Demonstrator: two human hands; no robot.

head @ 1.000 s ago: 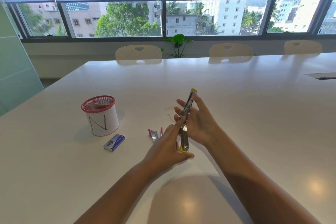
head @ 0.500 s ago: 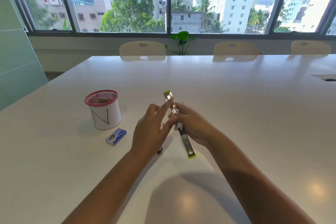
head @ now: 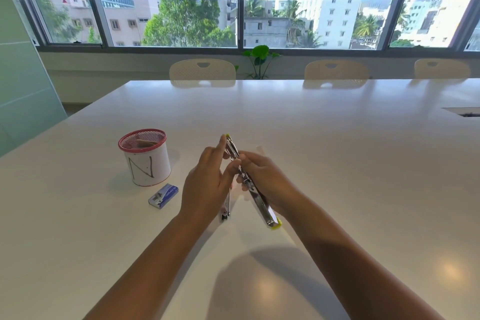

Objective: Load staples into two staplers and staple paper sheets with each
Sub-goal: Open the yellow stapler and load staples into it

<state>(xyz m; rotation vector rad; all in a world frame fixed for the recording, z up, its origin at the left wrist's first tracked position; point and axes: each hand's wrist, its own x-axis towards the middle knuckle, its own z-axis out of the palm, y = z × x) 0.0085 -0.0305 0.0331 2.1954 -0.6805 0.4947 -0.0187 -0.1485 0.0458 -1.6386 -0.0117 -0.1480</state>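
Observation:
A yellow-tipped metal stapler (head: 262, 209) is swung fully open into one long strip above the white table. My right hand (head: 265, 179) grips it at the middle hinge. My left hand (head: 207, 182) reaches in from the left, its straight fingers touching the far half of the stapler. A second stapler (head: 226, 206), with pink parts, lies on the table under my left hand, mostly hidden. A small blue staple box (head: 163, 195) lies to the left. A white scrap of paper (head: 259, 148) shows beyond my hands.
A white cup (head: 146, 163) with a red mesh rim and an N drawn on it stands left of my hands. The table (head: 337, 163) stretches wide to the right and back. Chairs (head: 202, 70) and a small plant (head: 259, 60) stand behind it under the windows.
The open stapler tilted from leaning right to leaning left. My left hand rose from its near end to the far half, uncovering the second stapler below.

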